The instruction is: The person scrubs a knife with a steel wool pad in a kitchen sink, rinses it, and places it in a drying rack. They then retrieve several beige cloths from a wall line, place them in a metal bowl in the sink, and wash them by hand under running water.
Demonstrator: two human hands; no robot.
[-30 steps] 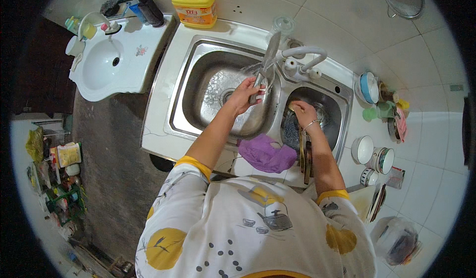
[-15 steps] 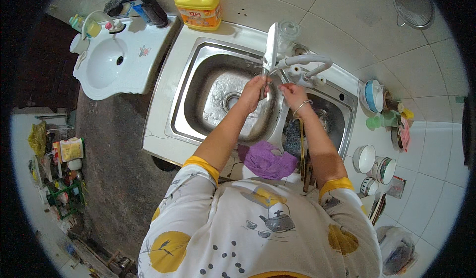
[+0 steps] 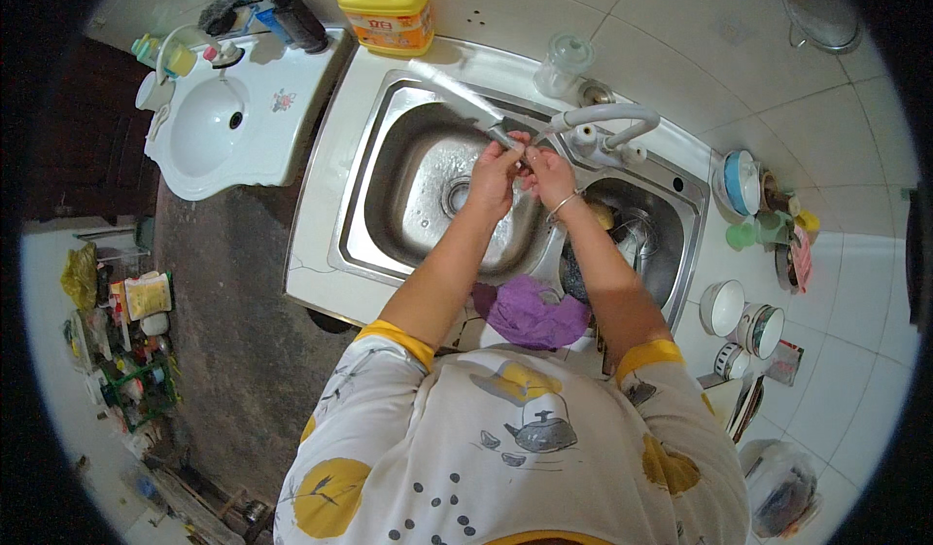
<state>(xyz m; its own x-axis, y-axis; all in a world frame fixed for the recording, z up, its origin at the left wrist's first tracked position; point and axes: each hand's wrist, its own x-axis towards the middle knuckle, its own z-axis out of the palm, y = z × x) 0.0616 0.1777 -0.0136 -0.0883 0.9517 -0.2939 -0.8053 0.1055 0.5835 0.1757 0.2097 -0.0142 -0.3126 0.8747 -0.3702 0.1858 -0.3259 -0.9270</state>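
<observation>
From my remote station I report, on the head view, both of the person's hands together over the right-hand part of the larger sink basin [image 3: 418,185], close to the divider. The left hand [image 3: 494,177] is closed around the handle of a knife [image 3: 455,92]; the blade slants up and to the left over the back of that basin, its outline blurred. The right hand [image 3: 550,175], with a bracelet [image 3: 564,206] at its wrist, is at the butt end of the handle, fingers bent; I cannot tell whether it grasps the handle or merely touches it. The spout of the pale faucet [image 3: 622,114] ends just beside the hands. I record the smaller basin [image 3: 674,229] to the right, containing several items partly hidden by the right forearm. A crumpled purple cloth or bag [image 3: 539,314] lies at the front edge of the sink. On the counter [image 3: 313,244] behind stand a yellow pump jug [image 3: 387,15] and a clear glass jar [image 3: 566,64]. I note a white bowl [image 3: 722,307] to the right, near a stack of bowls [image 3: 762,331], and a white washbasin [image 3: 199,146] to the left.
</observation>
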